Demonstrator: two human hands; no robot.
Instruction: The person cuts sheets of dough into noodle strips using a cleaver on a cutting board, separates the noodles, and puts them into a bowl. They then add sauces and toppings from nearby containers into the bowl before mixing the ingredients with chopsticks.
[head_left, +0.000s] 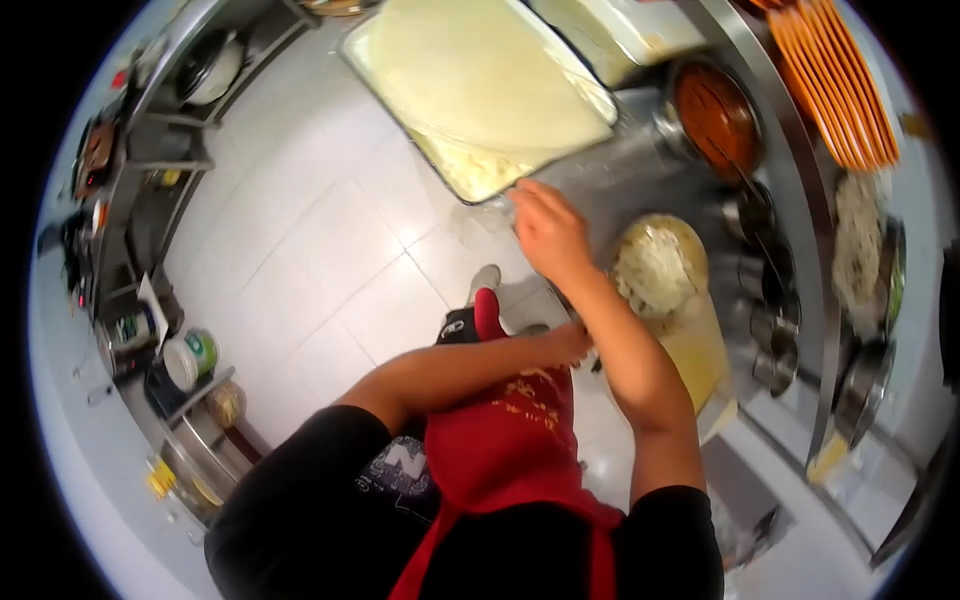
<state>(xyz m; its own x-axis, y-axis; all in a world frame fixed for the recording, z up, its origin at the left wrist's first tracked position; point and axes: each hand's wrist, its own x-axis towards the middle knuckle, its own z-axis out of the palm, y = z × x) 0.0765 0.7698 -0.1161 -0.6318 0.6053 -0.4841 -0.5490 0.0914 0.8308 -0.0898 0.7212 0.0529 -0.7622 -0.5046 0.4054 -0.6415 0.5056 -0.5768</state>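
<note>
Fingers curled in and bunched close on the right hand (548, 228), a narrow grip right by the near corner of the tray (474, 200), with something clear and blurred at the fingertips; whether it's pinched, I can't tell. And the left hand (570, 343) is back near the apron (500, 430), partly behind the right forearm, so no call on its grip either. Up ahead, the tray lies flat, a smooth pale sheet (480, 80) across most of it, lumpy yellow stuff showing at the near corner. If it's that covering being handled, I'd say a light pinch at the very edge, a low, even pull, and the free hand steadying the rim. Mind that right forearm, too: it passes close beside the creamy white mixture (655, 265), with the pot of red sauce (712, 110) beyond, so elbow up and wide looks wise.
</note>
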